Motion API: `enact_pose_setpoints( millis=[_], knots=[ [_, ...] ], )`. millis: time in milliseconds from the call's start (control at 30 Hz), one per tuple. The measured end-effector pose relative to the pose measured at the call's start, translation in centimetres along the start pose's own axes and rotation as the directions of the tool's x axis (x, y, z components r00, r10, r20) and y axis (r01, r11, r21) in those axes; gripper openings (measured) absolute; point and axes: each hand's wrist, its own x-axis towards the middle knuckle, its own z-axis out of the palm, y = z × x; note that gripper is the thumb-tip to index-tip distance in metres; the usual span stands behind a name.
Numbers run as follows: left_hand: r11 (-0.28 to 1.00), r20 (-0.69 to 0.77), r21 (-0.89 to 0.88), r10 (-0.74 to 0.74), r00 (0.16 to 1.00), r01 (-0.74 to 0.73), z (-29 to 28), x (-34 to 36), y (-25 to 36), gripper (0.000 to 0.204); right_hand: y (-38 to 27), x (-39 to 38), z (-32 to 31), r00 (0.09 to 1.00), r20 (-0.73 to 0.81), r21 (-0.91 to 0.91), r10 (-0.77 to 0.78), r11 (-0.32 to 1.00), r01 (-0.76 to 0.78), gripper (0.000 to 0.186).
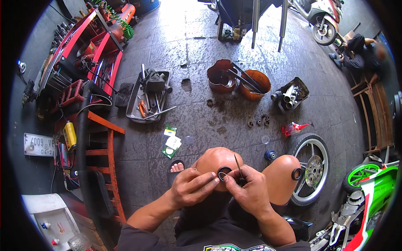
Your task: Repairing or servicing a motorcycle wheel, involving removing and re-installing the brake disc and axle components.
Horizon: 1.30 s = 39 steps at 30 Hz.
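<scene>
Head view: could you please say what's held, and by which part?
The left hand and right hand hold a dark ring by its rim; the right also grips a thin tool low down.

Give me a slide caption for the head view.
Left hand and right hand at a black ring, the right also gripping a slim pointed tool, motorcycle wheel nearby.

The ring is black, as is the second ring. Dark grey flagstones carry a grid of joint lines. Two buckets are rusty orange-brown, the left one darker than the right. The coiled hose is bright green, the tool drawer red, the ladder-like frame orange. The wheel pairs white spokes with a black tyre; the motorcycle panel mixes green, white and red.
</scene>
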Motion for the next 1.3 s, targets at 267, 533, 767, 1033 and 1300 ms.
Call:
enact_pose_setpoints(
  millis=[267,533,767,1033,1300],
  knots=[
    [0.994,0.116,0.057,0.083,0.99,-0.09,-0.4,0.8,-0.9,0.024,0.9,-0.1,0.4,0.994,-0.021,-0.023,-0.11,0.994,0.11,0.022],
    [0.995,0.18,0.015,0.091,0.98,-0.095,-1.3,2.9,0.3,0.021,0.3,-1.2,0.4,0.946,-0.115,0.049,-0.303,0.949,0.31,0.047],
    [0.989,0.093,-0.091,-0.108,0.99,0.116,-0.8,2.3,1.8,0.02,-0.3,-1.9,0.1,0.975,-0.09,0.111,-0.202,0.971,0.212,0.047],
    [0.827,0.16,-0.22,-0.492,0.855,0.517,-1.3,3.4,3.6,0.019,0.6,-2.0,0.7,0.947,-0.098,0.116,-0.307,0.941,0.318,0.045],
    [0.803,0.251,-0.183,-0.519,0.817,0.567,-2.0,4.8,3.8,0.02,1.3,-1.5,0.7,0.934,-0.044,0.103,-0.356,0.928,0.358,0.044]
  ],
)
